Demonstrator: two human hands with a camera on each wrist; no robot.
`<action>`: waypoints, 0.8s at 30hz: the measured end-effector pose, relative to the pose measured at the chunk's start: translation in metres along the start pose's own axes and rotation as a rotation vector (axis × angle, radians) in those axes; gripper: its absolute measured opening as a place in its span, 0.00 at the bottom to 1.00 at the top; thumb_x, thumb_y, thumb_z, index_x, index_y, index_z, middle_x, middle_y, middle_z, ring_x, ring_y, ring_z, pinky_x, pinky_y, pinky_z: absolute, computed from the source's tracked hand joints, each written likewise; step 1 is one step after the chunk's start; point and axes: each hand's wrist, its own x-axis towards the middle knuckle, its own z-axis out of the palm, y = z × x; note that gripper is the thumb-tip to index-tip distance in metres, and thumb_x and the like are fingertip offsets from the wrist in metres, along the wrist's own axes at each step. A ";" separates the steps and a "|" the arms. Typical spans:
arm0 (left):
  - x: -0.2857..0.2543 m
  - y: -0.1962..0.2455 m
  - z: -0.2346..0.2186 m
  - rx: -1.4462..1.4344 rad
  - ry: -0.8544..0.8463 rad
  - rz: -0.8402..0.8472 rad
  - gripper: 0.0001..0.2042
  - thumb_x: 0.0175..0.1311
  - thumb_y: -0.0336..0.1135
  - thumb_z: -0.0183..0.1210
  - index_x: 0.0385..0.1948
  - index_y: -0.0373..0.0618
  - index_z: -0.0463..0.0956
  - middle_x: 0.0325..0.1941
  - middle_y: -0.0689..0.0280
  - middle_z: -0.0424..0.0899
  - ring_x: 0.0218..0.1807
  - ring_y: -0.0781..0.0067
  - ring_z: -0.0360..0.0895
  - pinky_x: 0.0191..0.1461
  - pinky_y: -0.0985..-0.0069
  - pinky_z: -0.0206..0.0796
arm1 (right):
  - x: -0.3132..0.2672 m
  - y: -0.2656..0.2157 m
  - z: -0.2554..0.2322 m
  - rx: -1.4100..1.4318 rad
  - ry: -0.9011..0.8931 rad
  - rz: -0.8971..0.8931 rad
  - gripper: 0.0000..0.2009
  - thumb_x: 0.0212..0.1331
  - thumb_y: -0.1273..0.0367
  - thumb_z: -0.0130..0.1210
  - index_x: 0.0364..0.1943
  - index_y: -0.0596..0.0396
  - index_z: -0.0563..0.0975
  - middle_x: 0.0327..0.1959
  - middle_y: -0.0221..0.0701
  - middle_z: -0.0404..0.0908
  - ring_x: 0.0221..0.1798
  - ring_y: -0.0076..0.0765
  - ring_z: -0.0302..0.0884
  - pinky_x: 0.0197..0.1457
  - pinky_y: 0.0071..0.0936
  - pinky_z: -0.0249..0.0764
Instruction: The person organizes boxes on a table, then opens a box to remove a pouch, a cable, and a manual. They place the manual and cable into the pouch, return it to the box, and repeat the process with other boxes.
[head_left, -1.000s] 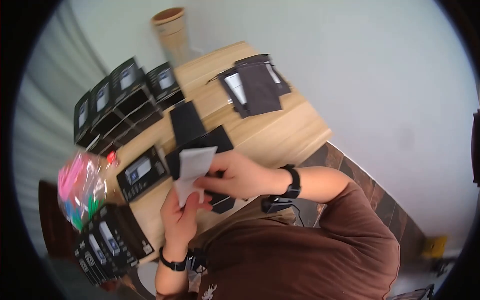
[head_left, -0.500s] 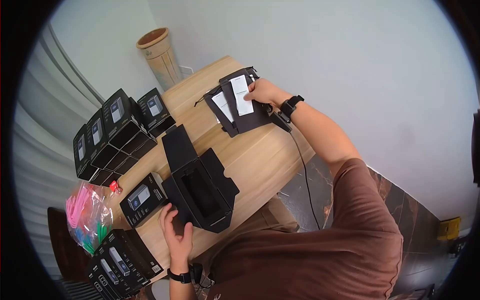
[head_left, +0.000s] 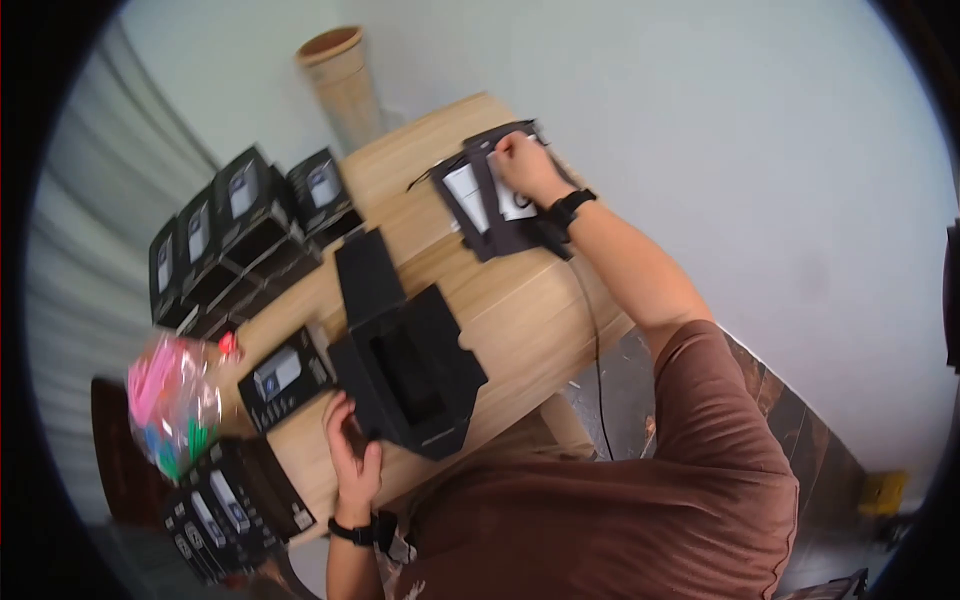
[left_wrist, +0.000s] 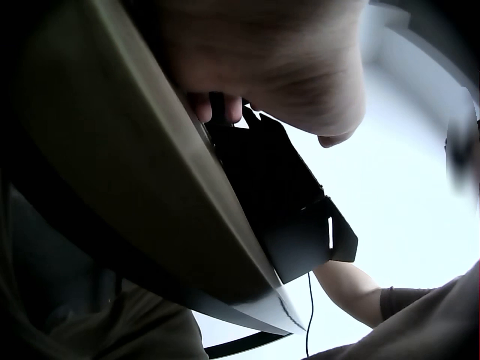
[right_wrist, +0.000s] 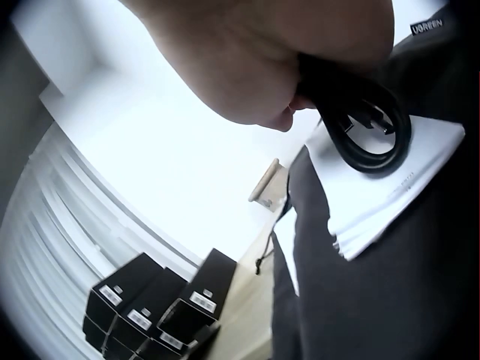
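Note:
My right hand grips a coiled black cable, whose loop and plug end hang below the fingers in the right wrist view. Under it a white leaflet lies on a dark drawstring pouch; a second white leaflet lies to the left of it. My left hand rests at the table's front edge, fingers loosely bent beside an open black box. That box stands with its lid folded back and a dark hollow inside.
Several black printed boxes are stacked at the back left. One printed box lies left of the open box, near a clear bag of coloured ties. More printed boxes sit at the front left. A tall clay-coloured pot stands behind the table.
A second ago both hands held folded white paper above the open box. The right hand then moved to the pouches, where the leaflet lies, and now holds the cable. The left hand withdrew beside the box.

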 end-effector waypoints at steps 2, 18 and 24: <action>0.001 0.005 -0.003 0.024 0.019 -0.040 0.32 0.69 0.38 0.64 0.71 0.38 0.62 0.79 0.51 0.59 0.78 0.57 0.60 0.80 0.62 0.49 | -0.005 -0.005 0.004 -0.021 -0.025 -0.036 0.11 0.61 0.66 0.62 0.41 0.58 0.82 0.44 0.49 0.86 0.50 0.56 0.84 0.57 0.45 0.79; 0.008 0.050 0.007 0.763 -0.199 0.353 0.27 0.43 0.49 0.81 0.46 0.52 0.83 0.72 0.58 0.73 0.77 0.46 0.61 0.81 0.42 0.46 | -0.201 -0.120 -0.024 0.838 -0.721 0.340 0.18 0.71 0.73 0.62 0.62 0.63 0.73 0.33 0.22 0.80 0.35 0.17 0.77 0.39 0.18 0.73; 0.010 0.049 0.018 0.693 -0.023 0.145 0.27 0.49 0.42 0.78 0.50 0.45 0.77 0.72 0.52 0.70 0.73 0.42 0.62 0.77 0.48 0.53 | -0.227 -0.128 -0.015 0.824 -0.613 0.277 0.21 0.70 0.77 0.60 0.65 0.61 0.71 0.31 0.21 0.77 0.32 0.17 0.74 0.39 0.17 0.72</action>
